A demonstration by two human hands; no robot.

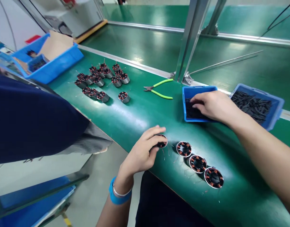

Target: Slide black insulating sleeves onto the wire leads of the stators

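My left hand (145, 151), with a blue band at the wrist, has its fingers around a round copper-wound coil part (162, 144) on the green table. My right hand (206, 102) reaches into a small blue bin (184, 108) of dark pieces; its thumb and fingertips are close together among them, and what they hold, if anything, is hidden. Three similar coil parts stand in a slanting row right of my left hand, the nearest one (184, 148) upright with thin wires sticking out. A second bin (274, 107) of black strips sits beyond my right wrist.
Several coil parts (103, 96) stand in a group at the back left. Green-handled pliers (162, 91) lie mid-table. A metal post (191, 41) rises behind. A large blue crate (62, 64) and a person's dark sleeve (33, 119) are at left.
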